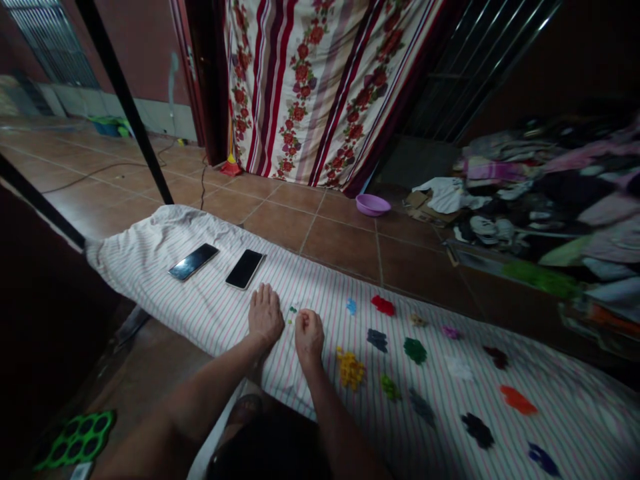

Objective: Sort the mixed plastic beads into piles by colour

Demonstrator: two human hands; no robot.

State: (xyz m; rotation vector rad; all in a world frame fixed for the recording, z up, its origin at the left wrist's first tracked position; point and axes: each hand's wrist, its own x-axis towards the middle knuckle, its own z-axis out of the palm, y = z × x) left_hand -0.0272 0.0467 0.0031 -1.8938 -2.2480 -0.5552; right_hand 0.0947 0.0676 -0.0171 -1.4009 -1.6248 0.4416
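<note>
My left hand (265, 313) lies flat on the striped cloth (310, 273), fingers stretched out together, with nothing visible in it. Just right of it, my right hand (309, 331) has its fingers curled in and pressed together; whatever they hold, if anything, is hidden. Between the two hands lie a few tiny green and whitish pieces (293, 309), too small to name. Sorted by colour, several heaps of small pieces spread to the right: a yellow heap (350, 368) is nearest my right hand, with a light blue heap (351, 306), a red heap (383, 305) and a dark green heap (415, 350) beyond.
Two phones (194, 261) lie on the cloth left of my hands. More heaps, such as an orange heap (518, 399), sit far right. On the tiled floor are a purple basin (373, 205) and a clothes pile (545, 193). A black pole (125, 100) rises at left.
</note>
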